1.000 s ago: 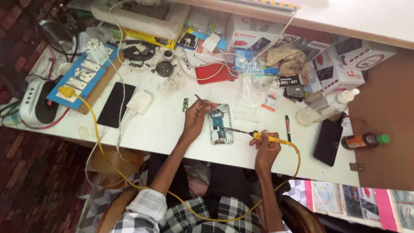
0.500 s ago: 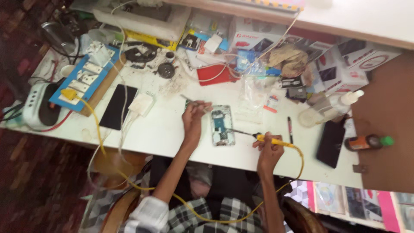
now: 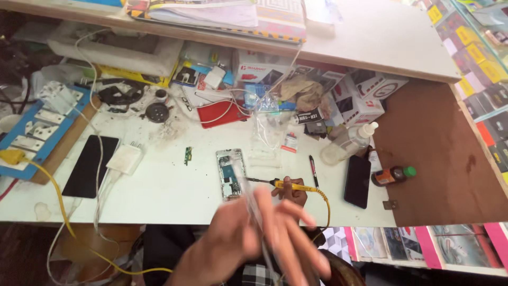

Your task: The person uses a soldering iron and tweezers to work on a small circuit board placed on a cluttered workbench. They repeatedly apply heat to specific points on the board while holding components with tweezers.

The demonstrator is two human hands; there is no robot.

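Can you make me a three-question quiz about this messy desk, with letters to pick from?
1. Where does the opened phone lie?
A. on the white table
B. on the brown board
C. on the blue board

2. What colour is the handle of the soldering iron?
A. green
B. yellow
C. red

3. How is the left hand?
A. flat on the table
B. raised with fingers spread
C. closed on the brown bottle

Answers:
1 A, the opened phone rests on the white table, near the front edge.
2 B, the handle in the right hand is yellow, like its cable.
3 B, the left hand is lifted towards the camera, blurred, fingers apart; the brown bottle lies far to the right.
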